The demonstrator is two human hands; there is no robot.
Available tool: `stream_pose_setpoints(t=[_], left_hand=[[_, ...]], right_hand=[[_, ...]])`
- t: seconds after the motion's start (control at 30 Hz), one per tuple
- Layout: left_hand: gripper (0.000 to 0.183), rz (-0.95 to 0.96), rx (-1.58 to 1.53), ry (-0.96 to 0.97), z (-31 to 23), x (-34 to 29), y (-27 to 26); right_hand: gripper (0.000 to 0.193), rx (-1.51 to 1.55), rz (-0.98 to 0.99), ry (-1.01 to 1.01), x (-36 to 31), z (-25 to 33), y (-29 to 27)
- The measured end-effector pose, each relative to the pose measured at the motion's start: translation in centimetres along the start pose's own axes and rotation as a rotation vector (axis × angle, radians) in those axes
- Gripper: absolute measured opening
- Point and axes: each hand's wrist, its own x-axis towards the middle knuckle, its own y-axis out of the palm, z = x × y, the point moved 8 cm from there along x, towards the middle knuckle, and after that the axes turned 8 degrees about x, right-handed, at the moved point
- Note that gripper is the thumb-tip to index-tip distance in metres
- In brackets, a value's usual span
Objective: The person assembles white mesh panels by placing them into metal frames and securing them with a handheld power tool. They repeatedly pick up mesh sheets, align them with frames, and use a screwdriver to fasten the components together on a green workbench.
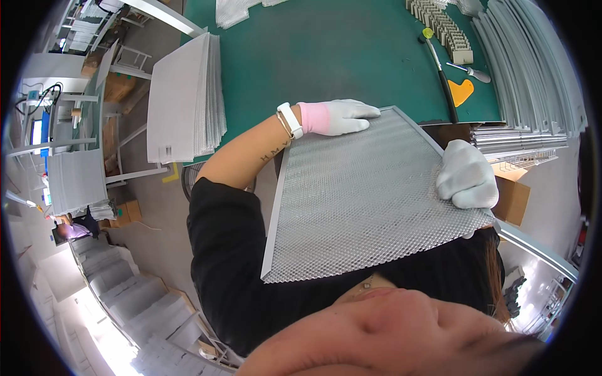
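Observation:
I hold a rectangular metal mesh filter panel (357, 194) with a grey frame, in front of my chest and over the near edge of the green table (326, 56). My left hand (342, 117), in a white glove with a pink cuff, lies over the panel's far left corner with its fingers along the frame. A white wristband sits on that wrist. My right hand (467, 175), in a white glove, is curled around the panel's right edge.
A stack of similar mesh sheets (188, 94) lies at the table's left end. Grey frame strips (533, 62) are piled at the right, beside a row of small parts (446, 28), a black-handled tool (444, 78) and an orange scraper (461, 91). Another person (72, 230) is far left.

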Motion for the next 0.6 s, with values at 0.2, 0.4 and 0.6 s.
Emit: stream_pose_setpoints(t=[0.2,0.4,0.6], left_hand=[[0.053,-0.028,-0.030,-0.254,-0.7,-2.2,-3.4],[0.030,-0.262,-0.422,0.971,-18.0,-16.8,-12.6],[0.039,-1.593,0.107,0.464,-17.9,-20.7,-10.5]], right_hand=[[0.048,-0.063,0.014,0.048,0.1,-0.1,-0.3],[0.057,-0.365,-0.347,0.185,1.5,-1.3,-2.4],[0.030,-0.335,-0.504,0.192,2.4,-2.8,-4.8]])
